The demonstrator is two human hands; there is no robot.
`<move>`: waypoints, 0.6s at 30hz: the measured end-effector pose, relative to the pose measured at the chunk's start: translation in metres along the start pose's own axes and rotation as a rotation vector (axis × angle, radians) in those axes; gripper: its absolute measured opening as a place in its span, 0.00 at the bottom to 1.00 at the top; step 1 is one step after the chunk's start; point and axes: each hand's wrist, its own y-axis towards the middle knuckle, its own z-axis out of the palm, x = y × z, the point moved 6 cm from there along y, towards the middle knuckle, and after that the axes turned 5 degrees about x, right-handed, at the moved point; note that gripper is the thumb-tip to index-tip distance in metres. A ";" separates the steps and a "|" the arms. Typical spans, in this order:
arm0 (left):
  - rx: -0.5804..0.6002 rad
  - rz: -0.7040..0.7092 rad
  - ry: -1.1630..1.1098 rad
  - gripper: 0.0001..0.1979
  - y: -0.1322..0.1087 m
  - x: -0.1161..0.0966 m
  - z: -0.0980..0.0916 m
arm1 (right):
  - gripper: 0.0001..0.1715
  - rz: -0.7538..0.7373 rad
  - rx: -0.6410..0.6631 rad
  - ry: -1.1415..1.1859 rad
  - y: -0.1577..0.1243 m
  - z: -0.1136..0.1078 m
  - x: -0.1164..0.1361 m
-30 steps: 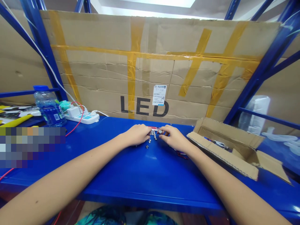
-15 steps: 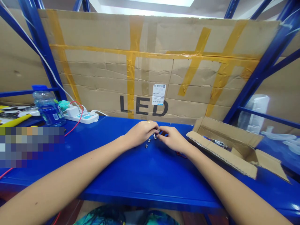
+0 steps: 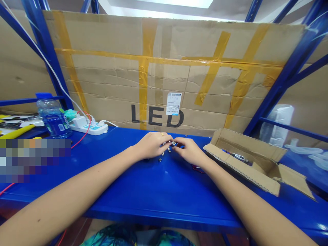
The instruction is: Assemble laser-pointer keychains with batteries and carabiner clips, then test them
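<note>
My left hand (image 3: 153, 145) and my right hand (image 3: 188, 152) meet over the middle of the blue workbench top (image 3: 153, 186). A small round silver metal part (image 3: 174, 144) sits at my right fingertips, close against the left fingers. Several small metal parts (image 3: 164, 153) lie scattered just below and between my hands, and others are hidden under my fingers. My left fingers curl down over this cluster, but I cannot tell whether they grip anything. Short red wires (image 3: 197, 168) lie just beyond my right hand.
An open cardboard box (image 3: 246, 160) with metal items inside stands at the bench's right. A power strip (image 3: 88, 129) with a red cable and a water bottle (image 3: 53, 119) stand at back left. A taped cardboard sheet (image 3: 159, 71) rises behind the bench, within blue shelving.
My hands have come slightly closer around the parts, and my left hand has turned to show a gold ring. A red-and-silver piece visible behind my hands earlier is now hidden.
</note>
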 end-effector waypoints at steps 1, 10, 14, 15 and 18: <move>0.016 -0.030 0.013 0.10 0.000 0.003 0.000 | 0.14 0.000 -0.012 -0.015 0.000 -0.001 -0.001; 0.385 -0.071 -0.008 0.09 -0.007 0.019 0.027 | 0.14 0.017 -0.003 -0.115 0.000 -0.002 -0.001; 0.408 -0.022 -0.051 0.11 -0.008 0.018 0.032 | 0.12 -0.002 0.009 -0.141 0.000 0.000 -0.001; 0.412 0.000 -0.053 0.11 -0.007 0.017 0.032 | 0.11 -0.005 0.011 -0.148 0.000 0.000 -0.002; 0.416 0.068 -0.047 0.09 -0.006 0.014 0.034 | 0.11 -0.022 0.015 -0.162 0.001 0.002 -0.003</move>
